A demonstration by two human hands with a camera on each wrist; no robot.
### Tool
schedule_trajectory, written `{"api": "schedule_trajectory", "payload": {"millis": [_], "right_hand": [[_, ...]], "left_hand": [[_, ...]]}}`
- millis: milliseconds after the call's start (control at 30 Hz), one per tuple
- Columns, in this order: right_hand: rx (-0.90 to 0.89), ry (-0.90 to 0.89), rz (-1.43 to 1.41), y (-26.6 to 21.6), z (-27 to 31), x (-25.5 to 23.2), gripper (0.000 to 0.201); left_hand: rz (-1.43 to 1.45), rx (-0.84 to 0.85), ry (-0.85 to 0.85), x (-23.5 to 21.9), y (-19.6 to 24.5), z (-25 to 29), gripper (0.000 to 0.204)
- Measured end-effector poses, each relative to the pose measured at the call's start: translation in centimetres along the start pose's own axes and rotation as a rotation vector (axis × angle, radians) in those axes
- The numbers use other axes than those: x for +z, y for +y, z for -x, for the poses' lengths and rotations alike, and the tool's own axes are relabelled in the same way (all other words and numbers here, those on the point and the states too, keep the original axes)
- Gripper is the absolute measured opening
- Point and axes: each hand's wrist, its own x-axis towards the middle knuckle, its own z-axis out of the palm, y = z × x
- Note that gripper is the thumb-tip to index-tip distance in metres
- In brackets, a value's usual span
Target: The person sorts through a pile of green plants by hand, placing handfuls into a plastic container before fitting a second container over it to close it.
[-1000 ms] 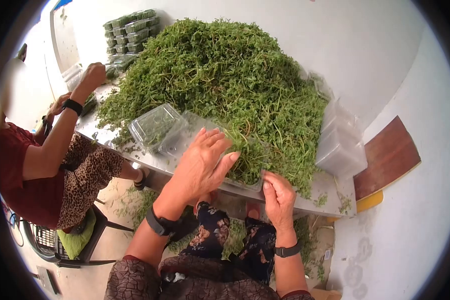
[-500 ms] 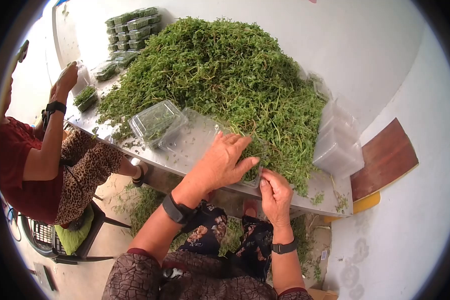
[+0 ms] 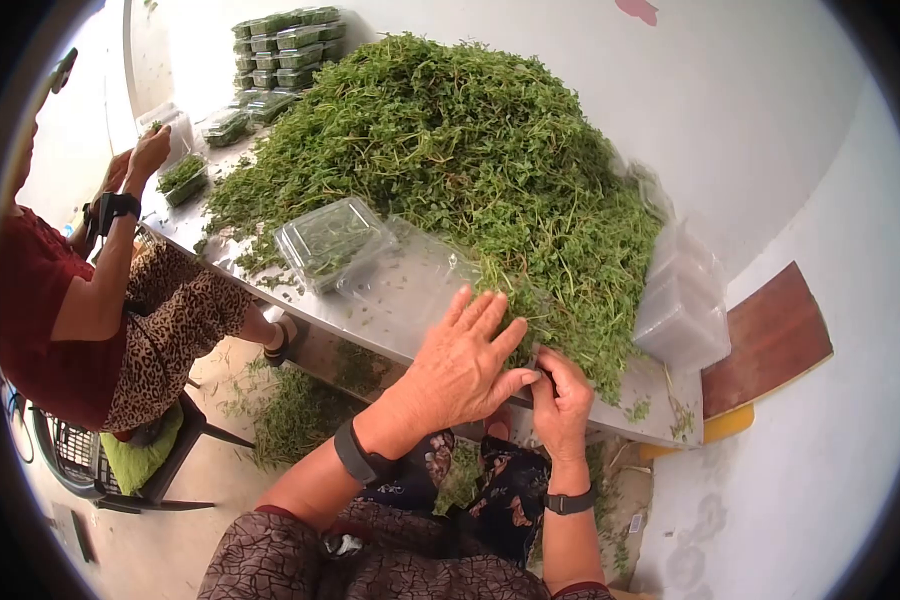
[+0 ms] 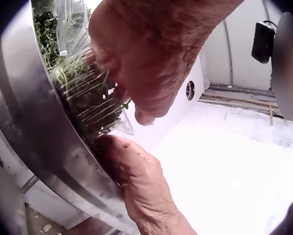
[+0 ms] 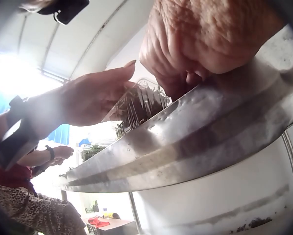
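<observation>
A clear plastic clamshell box (image 4: 90, 95) filled with leafy green stems lies at the table's near edge. My left hand (image 3: 460, 355) is over it, palm down with fingers straight, pressing on the greens. At the box's right corner my right hand (image 3: 562, 395) pinches the rim between thumb and curled fingers. In the right wrist view the box (image 5: 146, 100) shows between both hands, its ribbed side facing out. From the head view most of this box is hidden under the left hand. Its transparent lid (image 3: 420, 275) spreads flat to the left.
A large heap of greens (image 3: 450, 150) covers the metal table (image 3: 370, 325). Left of me is another clear box (image 3: 335, 240); stacked empty boxes (image 3: 682, 300) stand right. Filled boxes (image 3: 285, 50) are piled at the back left, near another person (image 3: 60, 320) seated there.
My left hand has moved right and down over the box, closer to my right hand, which stays at its corner. The other person's hands have moved away from a filled box on the left.
</observation>
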Motion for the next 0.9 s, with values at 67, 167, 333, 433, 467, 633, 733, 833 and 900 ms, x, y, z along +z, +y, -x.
{"api": "schedule_trajectory", "payload": {"millis": [67,167,333,433,467,633,733,833,900], "right_hand": [[-0.014,-0.002,0.004,0.1,-0.1,0.0,0.019],[-0.006,-0.014,0.019,0.1,-0.1,-0.2,0.019],[0.095,-0.054,-0.153,0.3,-0.8,-0.3,0.018],[0.037,0.097,-0.111,-0.7,-2.0,-1.0,0.019],[0.036,0.089,-0.108,-1.4,-2.8,-1.5,0.019],[-0.402,-0.103,0.243,-5.9,-8.1,-2.0,0.023],[-0.485,-0.29,0.313,-5.8,-9.8,-0.5,0.024],[-0.491,-0.39,0.344,-4.4,-10.7,0.7,0.025],[-0.476,-0.449,0.371,-3.8,-11.0,0.9,0.026]], "left_hand": [[0.054,0.031,-0.108,0.5,-0.4,0.3,0.06],[0.051,0.049,-0.1,0.3,-0.5,0.4,0.058],[0.059,0.067,-0.072,1.0,-1.4,0.1,0.049],[0.073,0.05,-0.106,0.9,-1.3,-0.2,0.045],[0.076,0.057,-0.096,0.9,-1.3,-0.2,0.045],[0.094,0.069,-0.087,1.1,-1.3,-0.1,0.044],[0.079,0.058,-0.087,1.2,-1.3,-0.1,0.043],[0.099,0.052,-0.085,1.6,-1.5,0.1,0.043],[0.104,0.066,-0.03,1.9,-1.6,0.1,0.044]]}}
